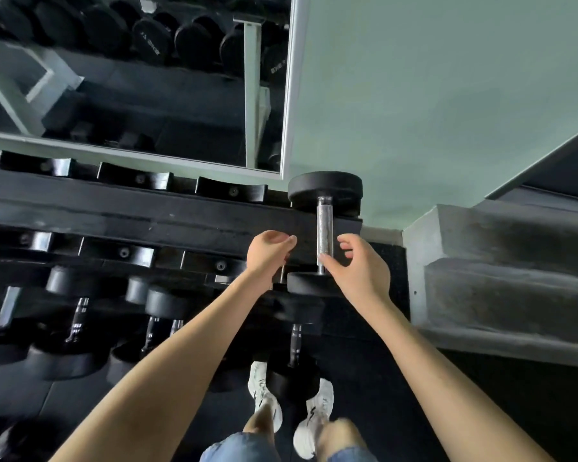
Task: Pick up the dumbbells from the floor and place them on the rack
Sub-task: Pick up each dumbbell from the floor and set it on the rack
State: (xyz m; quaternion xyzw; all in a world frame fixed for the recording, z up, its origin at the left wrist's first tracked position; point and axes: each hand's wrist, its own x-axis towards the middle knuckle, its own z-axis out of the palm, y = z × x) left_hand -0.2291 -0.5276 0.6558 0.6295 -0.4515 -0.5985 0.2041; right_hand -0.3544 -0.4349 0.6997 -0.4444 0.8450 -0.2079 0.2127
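- The dumbbell [324, 225] lies across the top tier of the rack [147, 211], at its right end.
- The right hand [361, 271] is half open around the chrome bar: the thumb touches it and the fingers stay just apart.
- Just left of this, the left hand [267, 251] is curled, with nothing visible inside.
- Below both hands, the lower tiers hold other dumbbells [167, 301].

White markings on dumbbell ends [150, 45] in mirror [181, 105], reversed, blurred; nothing legible.
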